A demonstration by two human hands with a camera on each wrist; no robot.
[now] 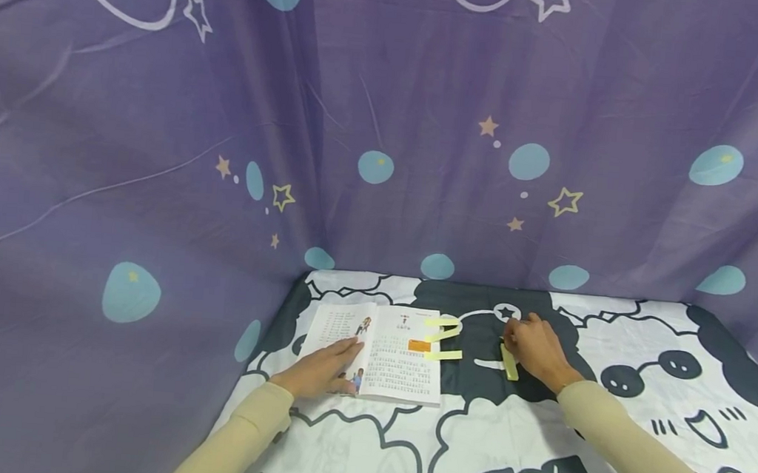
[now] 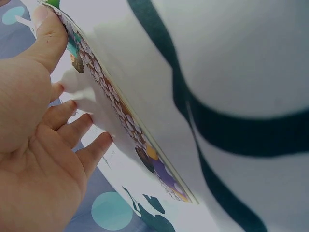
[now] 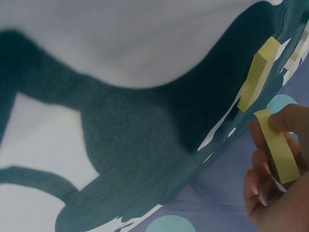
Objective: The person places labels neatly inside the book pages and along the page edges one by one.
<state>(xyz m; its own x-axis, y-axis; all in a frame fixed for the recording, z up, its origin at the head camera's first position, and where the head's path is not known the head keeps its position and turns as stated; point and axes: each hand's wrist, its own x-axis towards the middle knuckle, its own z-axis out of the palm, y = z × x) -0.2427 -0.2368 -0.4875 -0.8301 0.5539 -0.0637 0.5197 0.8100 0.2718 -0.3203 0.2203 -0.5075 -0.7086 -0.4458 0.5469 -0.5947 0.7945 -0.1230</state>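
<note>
An open book [image 1: 402, 372] lies on the patterned cloth, with printed text and small coloured pictures. My left hand [image 1: 320, 369] rests on its left page, fingers extended, the thumb near the lower edge. Several pale yellow sticky notes [image 1: 443, 356] stick out from the right page's edge, beside an orange sticky note [image 1: 419, 346]. To the book's right, my right hand [image 1: 537, 347] pinches a single yellow sticky strip [image 3: 277, 147] between thumb and fingers. A pad of yellow sticky notes [image 3: 259, 75] lies on the dark cloth just beside that hand.
The cloth [image 1: 349, 449] covers the surface with black-and-white sheep drawings and sunglasses. A purple curtain [image 1: 415, 120] with stars and blue spots hangs behind it and along the left side.
</note>
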